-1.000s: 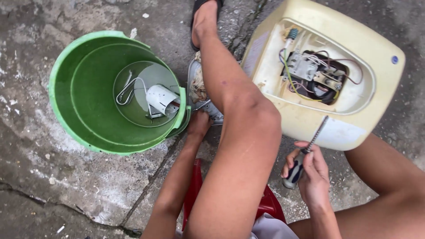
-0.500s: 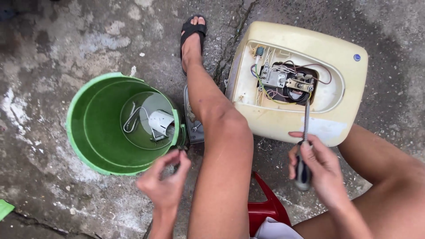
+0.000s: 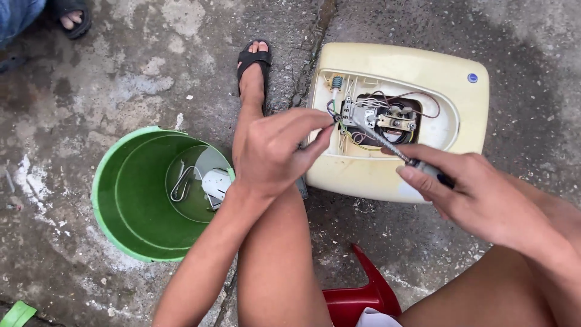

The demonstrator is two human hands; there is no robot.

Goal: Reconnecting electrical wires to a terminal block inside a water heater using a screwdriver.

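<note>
While right hand (image 3: 478, 194) grips a screwdriver (image 3: 393, 150) angled into the opened cream appliance housing (image 3: 423, 72) on the concrete, left hand (image 3: 272, 151) pinches fingertips at the wiring (image 3: 339, 115), steadying it; green bucket (image 3: 121, 200) beside.

Right hand (image 3: 478, 194): closed over the dark handle of the metal-shafted screwdriver (image 3: 387, 145); handle mostly hidden, forearm cut off at 4 o'clock.
Screwdriver tip: lost among the tangled wires in the open recess of the cream plastic appliance housing (image 3: 423, 66); contact point too small to tell.
Left hand (image 3: 272, 151): fingertips at the recess edge; whatever they pinch is hidden.
Red plastic stool (image 3: 357, 297): cut off at 6 o'clock, partly under the legs.
Green plastic bucket (image 3: 121, 200): contents partly covered at 3 o'clock.
Second person's sandalled foot (image 3: 72, 18): cut off at 11 o'clock.
Green scrap (image 3: 17, 315): cut off at 7 o'clock.
</note>
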